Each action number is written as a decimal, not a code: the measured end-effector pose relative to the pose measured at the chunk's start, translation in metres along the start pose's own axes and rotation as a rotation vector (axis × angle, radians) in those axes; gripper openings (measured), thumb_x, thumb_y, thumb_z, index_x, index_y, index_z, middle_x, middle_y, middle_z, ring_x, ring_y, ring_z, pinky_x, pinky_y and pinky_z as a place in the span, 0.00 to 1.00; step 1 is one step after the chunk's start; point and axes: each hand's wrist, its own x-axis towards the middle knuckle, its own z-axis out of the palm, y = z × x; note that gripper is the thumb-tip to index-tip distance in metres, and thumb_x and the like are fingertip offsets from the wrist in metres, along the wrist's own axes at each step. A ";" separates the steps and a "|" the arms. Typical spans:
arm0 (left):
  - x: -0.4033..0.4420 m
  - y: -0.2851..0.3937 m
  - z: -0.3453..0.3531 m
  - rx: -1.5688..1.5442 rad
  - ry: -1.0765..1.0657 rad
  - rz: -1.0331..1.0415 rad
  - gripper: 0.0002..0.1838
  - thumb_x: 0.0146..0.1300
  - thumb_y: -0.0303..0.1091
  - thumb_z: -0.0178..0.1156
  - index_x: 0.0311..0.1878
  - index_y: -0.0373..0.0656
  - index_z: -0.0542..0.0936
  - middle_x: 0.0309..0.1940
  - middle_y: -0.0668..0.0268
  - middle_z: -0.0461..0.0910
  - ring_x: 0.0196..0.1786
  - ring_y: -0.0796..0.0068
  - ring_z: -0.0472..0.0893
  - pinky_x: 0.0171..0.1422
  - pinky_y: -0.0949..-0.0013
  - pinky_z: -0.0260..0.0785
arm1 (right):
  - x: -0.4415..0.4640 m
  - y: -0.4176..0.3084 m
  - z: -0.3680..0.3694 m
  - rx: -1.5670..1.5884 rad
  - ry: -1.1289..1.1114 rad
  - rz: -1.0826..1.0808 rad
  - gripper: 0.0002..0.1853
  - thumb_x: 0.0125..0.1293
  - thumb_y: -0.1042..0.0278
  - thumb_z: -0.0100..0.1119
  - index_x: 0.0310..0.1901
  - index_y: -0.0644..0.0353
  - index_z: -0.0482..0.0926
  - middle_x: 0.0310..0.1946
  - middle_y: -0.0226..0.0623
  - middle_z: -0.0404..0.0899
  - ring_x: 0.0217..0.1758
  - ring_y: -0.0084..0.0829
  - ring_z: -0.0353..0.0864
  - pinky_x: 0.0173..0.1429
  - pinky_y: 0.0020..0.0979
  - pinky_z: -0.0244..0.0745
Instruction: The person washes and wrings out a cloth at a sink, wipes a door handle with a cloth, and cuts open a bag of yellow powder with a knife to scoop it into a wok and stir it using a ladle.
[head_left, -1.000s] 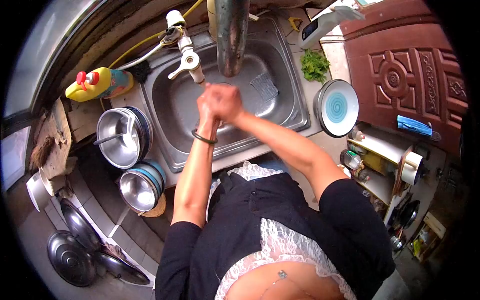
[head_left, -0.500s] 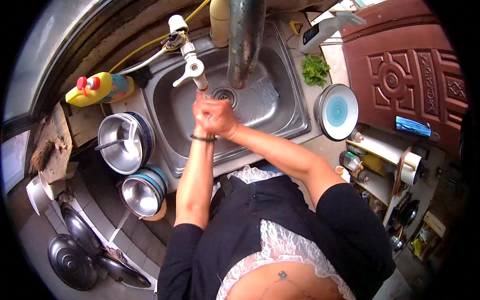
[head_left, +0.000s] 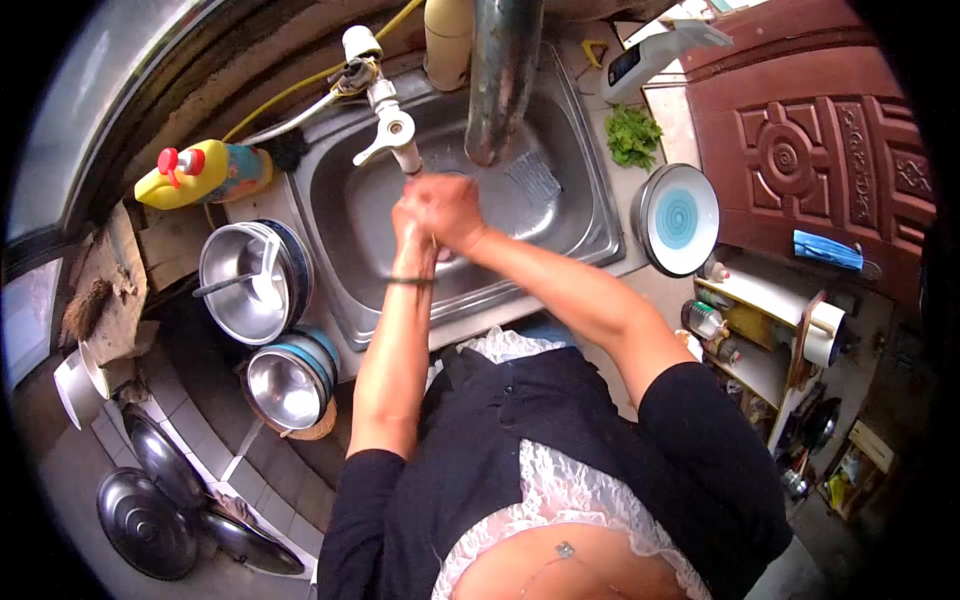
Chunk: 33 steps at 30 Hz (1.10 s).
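The white tap (head_left: 393, 130) juts over the metal sink (head_left: 345, 215), its end near the right hand (head_left: 456, 210), which curls around the left hand (head_left: 409, 222) (whose openness and contents I cannot tell).

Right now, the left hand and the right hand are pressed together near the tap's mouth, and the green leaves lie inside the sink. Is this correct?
Not entirely: the head view shows the green leaves on the counter beside the sink, not inside it. The left hand and right hand are indeed pressed together near the tap's mouth.
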 end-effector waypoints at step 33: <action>-0.025 0.042 0.024 0.275 0.481 0.077 0.19 0.67 0.50 0.54 0.30 0.43 0.77 0.27 0.67 0.79 0.30 0.76 0.78 0.36 0.69 0.71 | 0.003 -0.032 -0.024 -0.082 -0.195 0.085 0.13 0.59 0.62 0.61 0.22 0.60 0.75 0.18 0.38 0.75 0.22 0.32 0.76 0.29 0.32 0.68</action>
